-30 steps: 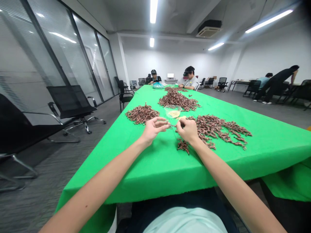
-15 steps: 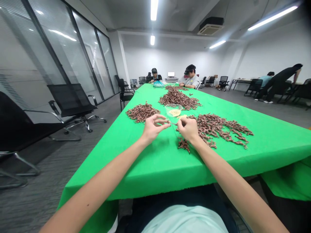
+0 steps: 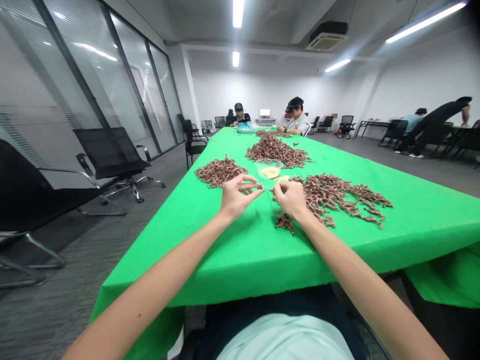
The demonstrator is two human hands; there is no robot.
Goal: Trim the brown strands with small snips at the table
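My left hand (image 3: 237,197) is closed in a pinch on a small brown knobbly piece (image 3: 259,187), mostly hidden by the fingertips. My right hand (image 3: 291,198) is closed around a thin metal tool (image 3: 267,188), whose tip points left and meets that piece. Both hands hover over the green tablecloth. Just beyond them stands a clear plastic bowl (image 3: 258,167) with pale bits in it, and more pale bits (image 3: 282,178) lie beside it. A heap of brown, twisted dried pieces (image 3: 330,192) spreads right of my right hand. A small darker clump (image 3: 284,221) lies below that wrist.
Two more brown heaps lie farther off, one to the left (image 3: 219,172) and one behind the bowl (image 3: 277,151). A blue-tinted plastic bag (image 3: 245,128) sits at the far end, where two people work. Office chairs (image 3: 112,152) stand along the left.
The view shifts very slightly. Both hands keep nearly the same pose, with the metal tool still at the small brown piece.
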